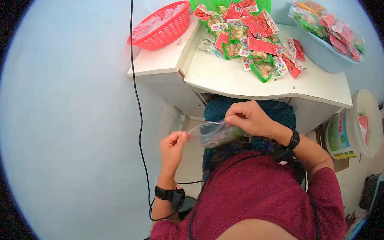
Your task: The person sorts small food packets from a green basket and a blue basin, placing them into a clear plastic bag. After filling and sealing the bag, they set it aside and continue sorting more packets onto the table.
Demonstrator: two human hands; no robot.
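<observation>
Head view — the clear bag (213, 134) is held in the air over the lap, below the near edge of the white surface (224, 78) and not resting on anything. The left hand (172, 148) has its fingers pinched together on the bag's left end. The right hand (249, 118) is closed on the bag's upper edge at the other end. Something greenish seems to sit inside the bag, too blurred to name.

Risks, as I judge them:
- The film is thin and slack, so a loosened pinch at either end could let the bag tip and drop its contents to the floor.
- The black cable (139, 117) hangs just beside the left hand and could snag a wrist.
- The heap of snack packets (257, 45) lies loose toward the surface's far edge — a nudge could send some sliding.
</observation>
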